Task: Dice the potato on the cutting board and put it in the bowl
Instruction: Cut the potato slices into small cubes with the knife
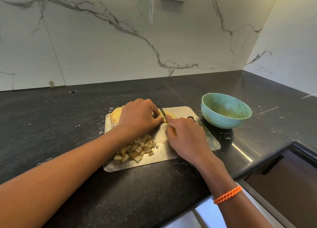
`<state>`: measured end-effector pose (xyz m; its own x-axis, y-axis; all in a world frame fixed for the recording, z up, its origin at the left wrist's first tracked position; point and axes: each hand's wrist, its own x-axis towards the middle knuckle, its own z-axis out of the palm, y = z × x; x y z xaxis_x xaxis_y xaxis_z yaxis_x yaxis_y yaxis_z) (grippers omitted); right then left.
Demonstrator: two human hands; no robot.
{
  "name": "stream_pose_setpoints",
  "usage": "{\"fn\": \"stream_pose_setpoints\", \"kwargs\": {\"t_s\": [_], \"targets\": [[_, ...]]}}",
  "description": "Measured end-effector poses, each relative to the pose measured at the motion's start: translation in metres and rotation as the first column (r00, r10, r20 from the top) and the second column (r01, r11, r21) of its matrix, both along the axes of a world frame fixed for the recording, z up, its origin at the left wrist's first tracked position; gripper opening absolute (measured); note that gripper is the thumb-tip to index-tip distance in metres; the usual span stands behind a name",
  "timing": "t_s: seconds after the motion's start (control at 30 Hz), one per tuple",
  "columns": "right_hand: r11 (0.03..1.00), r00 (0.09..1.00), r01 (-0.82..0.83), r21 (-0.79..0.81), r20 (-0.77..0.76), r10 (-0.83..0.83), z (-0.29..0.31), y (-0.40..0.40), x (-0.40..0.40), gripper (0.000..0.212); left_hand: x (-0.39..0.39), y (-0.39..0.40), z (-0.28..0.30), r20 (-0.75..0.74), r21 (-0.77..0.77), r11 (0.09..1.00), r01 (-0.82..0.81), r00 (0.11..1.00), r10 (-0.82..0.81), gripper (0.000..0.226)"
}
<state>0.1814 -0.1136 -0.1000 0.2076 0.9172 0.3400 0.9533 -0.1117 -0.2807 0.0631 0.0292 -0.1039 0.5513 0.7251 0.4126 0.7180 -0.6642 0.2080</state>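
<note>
Both forearms are bare, with no sleeves showing. The right wrist wears a bracelet (228, 194) of two twisted orange cords. The left hand (139, 116) carries nothing on its wrist.

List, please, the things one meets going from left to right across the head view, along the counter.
Potato → left hand → knife → right hand → bowl. The diced pieces lie under the left forearm, so I leave them out.

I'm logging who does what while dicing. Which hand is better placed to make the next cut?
Right. The right hand already grips the knife, blade at the potato; the left hand steadies it.
</note>
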Motion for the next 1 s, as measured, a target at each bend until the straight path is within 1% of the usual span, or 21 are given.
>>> {"fn": "stream_pose_setpoints", "kwargs": {"t_s": [0.1,0.37,0.5,0.63,0.73,0.83,0.9,1.0], "targets": [[1.000,0.999,-0.007,-0.027,0.032,0.008,0.001,-0.001,-0.001,0.044,0.001,0.000,-0.001,-0.011,0.018,1.000,-0.019,1.000,0.019,0.034],[0.998,0.999,-0.047,-0.037,0.006,0.047,-0.003,-0.041,-0.001,0.050,0.002,0.000,0.000,-0.017,0.023,1.000,-0.021,1.000,0.022,0.035],[0.999,0.999,-0.035,0.010,0.022,0.034,-0.008,-0.060,0.005,0.049,0.002,-0.001,-0.001,-0.019,0.032,0.999,-0.025,1.000,0.025,0.037],[0.999,0.999,-0.019,0.040,-0.039,0.020,-0.014,-0.072,0.015,0.047,0.001,-0.001,-0.001,-0.012,0.033,0.999,-0.011,1.000,0.011,0.037],[0.995,0.993,-0.022,0.101,-0.112,0.033,-0.015,-0.067,0.015,0.044,0.001,0.000,-0.001,-0.010,0.030,1.000,-0.004,1.000,0.004,0.037],[0.987,0.992,0.006,0.159,-0.123,0.014,-0.011,-0.053,0.009,0.044,0.001,0.000,-0.001,-0.004,0.018,1.000,-0.010,1.000,0.010,0.038],[0.987,0.993,0.017,0.158,-0.118,0.002,-0.006,-0.038,0.004,0.044,0.001,0.000,-0.001,0.001,0.010,1.000,-0.022,1.000,0.022,0.037],[0.994,0.996,0.016,0.112,-0.088,-0.006,-0.003,-0.012,0.001,0.045,0.000,0.000,-0.001,0.009,0.014,0.999,-0.034,0.999,0.034,0.036]]}}
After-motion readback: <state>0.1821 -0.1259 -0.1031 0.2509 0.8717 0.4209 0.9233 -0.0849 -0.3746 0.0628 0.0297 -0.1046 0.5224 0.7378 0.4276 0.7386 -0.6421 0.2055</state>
